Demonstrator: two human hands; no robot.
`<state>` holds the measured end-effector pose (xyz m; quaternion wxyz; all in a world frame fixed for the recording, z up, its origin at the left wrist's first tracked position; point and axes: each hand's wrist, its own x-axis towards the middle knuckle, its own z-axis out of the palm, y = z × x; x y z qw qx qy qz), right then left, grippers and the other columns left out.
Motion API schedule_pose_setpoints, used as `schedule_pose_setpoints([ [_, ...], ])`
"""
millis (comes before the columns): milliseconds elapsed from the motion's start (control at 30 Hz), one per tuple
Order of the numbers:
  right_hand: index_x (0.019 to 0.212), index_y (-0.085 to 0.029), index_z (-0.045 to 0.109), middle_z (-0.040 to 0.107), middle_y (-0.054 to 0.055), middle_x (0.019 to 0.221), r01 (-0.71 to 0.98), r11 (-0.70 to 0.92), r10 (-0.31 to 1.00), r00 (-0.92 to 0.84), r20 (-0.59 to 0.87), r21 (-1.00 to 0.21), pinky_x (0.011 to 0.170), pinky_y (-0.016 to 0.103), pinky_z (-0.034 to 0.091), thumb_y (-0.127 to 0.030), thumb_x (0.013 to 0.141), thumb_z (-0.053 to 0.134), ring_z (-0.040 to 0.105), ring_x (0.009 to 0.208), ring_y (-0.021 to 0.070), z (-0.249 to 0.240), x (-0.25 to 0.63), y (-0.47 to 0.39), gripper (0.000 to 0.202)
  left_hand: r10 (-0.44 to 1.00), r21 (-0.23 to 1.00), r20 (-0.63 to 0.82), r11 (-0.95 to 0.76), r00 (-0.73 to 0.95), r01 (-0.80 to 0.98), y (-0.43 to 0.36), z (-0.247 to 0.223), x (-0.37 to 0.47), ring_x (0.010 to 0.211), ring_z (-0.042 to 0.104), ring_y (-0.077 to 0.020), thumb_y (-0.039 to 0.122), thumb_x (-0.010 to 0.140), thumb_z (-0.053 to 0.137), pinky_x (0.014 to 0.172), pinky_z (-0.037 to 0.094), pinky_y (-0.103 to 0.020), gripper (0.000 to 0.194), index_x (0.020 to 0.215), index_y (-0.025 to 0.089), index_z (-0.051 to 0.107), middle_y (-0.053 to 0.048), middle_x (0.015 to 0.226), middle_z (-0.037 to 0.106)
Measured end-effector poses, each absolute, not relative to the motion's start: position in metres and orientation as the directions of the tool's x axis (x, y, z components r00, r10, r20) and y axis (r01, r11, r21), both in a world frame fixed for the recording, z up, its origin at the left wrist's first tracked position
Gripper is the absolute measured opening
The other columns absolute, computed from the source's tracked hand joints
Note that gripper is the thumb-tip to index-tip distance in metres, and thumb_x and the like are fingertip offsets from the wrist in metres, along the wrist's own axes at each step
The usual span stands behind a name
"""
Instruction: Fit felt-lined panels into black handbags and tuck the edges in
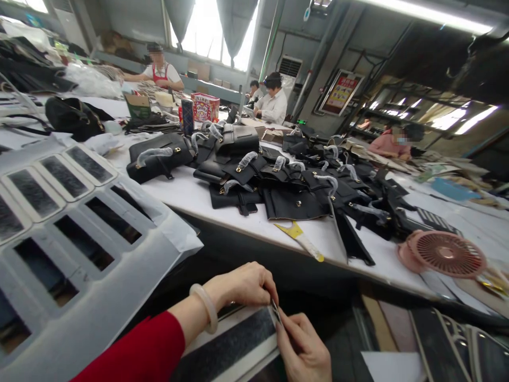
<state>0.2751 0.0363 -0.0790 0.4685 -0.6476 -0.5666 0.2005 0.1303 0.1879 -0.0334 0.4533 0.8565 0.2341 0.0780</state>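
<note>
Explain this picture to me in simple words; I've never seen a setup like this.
There is no machine here: one camera on a person's head looks forward and down, giving this single view. The bare left hand, below a pale bangle and red sleeve, meets the right hand. Their fingers close at one corner of a dark panel with pale borders; the small detail between the fingertips is unclear. On the white table ahead lie many black bags, some with wrapped handles, plus a yellow object and a pink fan. Other people sit farther back.
</note>
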Motion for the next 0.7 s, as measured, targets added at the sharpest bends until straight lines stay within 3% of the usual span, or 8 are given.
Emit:
schedule_pose_setpoints([
  [200, 0.109, -0.022, 0.076, 0.059, 0.002, 0.071, 0.628, 0.225, 0.888, 0.182, 0.422, -0.745, 0.058, 0.019, 0.049, -0.026, 0.088, 0.064, 0.059, 0.058, 0.0118, -0.081, 0.278, 0.033, 0.025, 0.447, 0.81, -0.023, -0.516, 0.894, 0.279, 0.188, -0.039, 0.131, 0.079, 0.068, -0.0126, 0.01, 0.07, 0.057, 0.07, 0.051, -0.017, 0.032, 0.09, 0.024, 0.079, 0.002, 0.087, 0.075],
  [400, 0.117, -0.022, 0.071, 0.06, 0.003, 0.074, 0.684, 0.267, 0.896, 0.084, 0.437, -0.679, 0.06, 0.02, 0.051, -0.023, 0.093, 0.056, 0.06, 0.06, 0.0126, -0.084, 0.281, 0.032, 0.029, 0.425, 0.769, 0.039, -0.591, 0.904, 0.245, 0.186, -0.036, 0.128, 0.077, 0.067, -0.0141, 0.01, 0.07, 0.058, 0.069, 0.05, -0.02, 0.032, 0.088, 0.025, 0.079, 0.002, 0.09, 0.074],
  [700, 0.117, -0.014, 0.066, 0.058, 0.006, 0.075, 0.848, 0.388, 0.886, -0.235, 0.4, -0.36, 0.062, 0.024, 0.054, -0.012, 0.094, 0.045, 0.061, 0.066, 0.0162, -0.073, 0.291, 0.037, 0.031, 0.401, 0.763, 0.076, -0.612, 0.913, 0.205, 0.188, -0.041, 0.127, 0.077, 0.068, -0.0132, 0.01, 0.07, 0.059, 0.067, 0.05, -0.019, 0.03, 0.087, 0.026, 0.079, 0.004, 0.089, 0.075],
])
